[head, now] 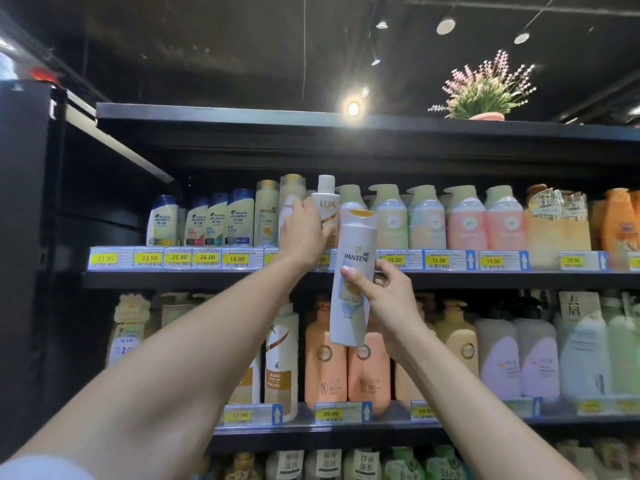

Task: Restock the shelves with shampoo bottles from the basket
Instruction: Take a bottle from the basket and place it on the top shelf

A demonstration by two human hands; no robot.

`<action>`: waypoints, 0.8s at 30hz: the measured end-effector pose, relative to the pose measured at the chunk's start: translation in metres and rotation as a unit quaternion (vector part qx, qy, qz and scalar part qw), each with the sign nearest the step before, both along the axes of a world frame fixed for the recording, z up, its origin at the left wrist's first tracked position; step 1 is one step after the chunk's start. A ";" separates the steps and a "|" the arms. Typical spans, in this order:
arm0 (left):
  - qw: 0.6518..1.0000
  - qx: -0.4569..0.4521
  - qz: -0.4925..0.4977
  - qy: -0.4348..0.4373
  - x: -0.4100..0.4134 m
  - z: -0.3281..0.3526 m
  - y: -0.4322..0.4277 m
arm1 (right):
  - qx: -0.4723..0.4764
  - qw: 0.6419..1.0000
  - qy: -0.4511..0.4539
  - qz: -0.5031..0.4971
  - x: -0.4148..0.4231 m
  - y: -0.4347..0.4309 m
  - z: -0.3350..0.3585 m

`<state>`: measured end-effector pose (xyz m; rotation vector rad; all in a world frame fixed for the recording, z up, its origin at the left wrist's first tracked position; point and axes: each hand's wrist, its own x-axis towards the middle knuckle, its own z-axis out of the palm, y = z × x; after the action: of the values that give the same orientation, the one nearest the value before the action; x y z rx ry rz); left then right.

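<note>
**Two hands restocking shampoo at a shop shelf**

Seen from the person's own head, both bare arms reach up and forward to a dark shop shelving unit full of hair-care bottles.

The right hand (388,296) grips a white Pantene bottle (351,271) with a yellow cap. The thumb lies across the bottle's front and the fingers curl round its back. The bottle is upright, leaning slightly, and hangs in the air in front of the upper shelf (207,280), touching nothing else.

The left hand (304,233) is on that shelf, closed round the lower part of a white LUX bottle (325,206). The thumb crosses the bottle's front and the fingers go behind its left side. The LUX bottle stands upright, just left of the raised Pantene bottle.

To the left on the same shelf stand two tall Pantene bottles on the shelf (266,216), then a row of blue-capped Head & Shoulders bottles (216,220). To the right stand pale green and pink pump bottles (446,220). Yellow price labels (207,258) run along the shelf's front edge.

The lower shelf (346,434) holds larger peach bottles (325,362) and lilac bottles (519,355). A potted plant (485,91) with pink sprigs sits on top of the unit, at the right.
</note>
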<state>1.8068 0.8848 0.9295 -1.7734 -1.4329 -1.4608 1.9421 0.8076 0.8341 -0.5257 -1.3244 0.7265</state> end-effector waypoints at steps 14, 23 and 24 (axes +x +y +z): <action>0.990 0.049 0.100 0.085 -0.020 -0.009 -0.004 | 0.015 0.999 -0.026 -0.025 -0.031 0.006 0.014; 0.957 0.023 -0.284 -0.050 -0.091 -0.021 -0.030 | 0.059 0.992 -0.062 -0.097 -0.084 0.022 0.076; 0.950 0.003 -0.312 -0.032 -0.101 -0.021 -0.031 | 0.063 0.991 -0.066 -0.097 -0.092 0.024 0.086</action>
<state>1.7062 0.8535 0.9080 -2.3220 -0.9157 -1.8219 1.8499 0.8313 0.9198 -0.5993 -1.4092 0.4507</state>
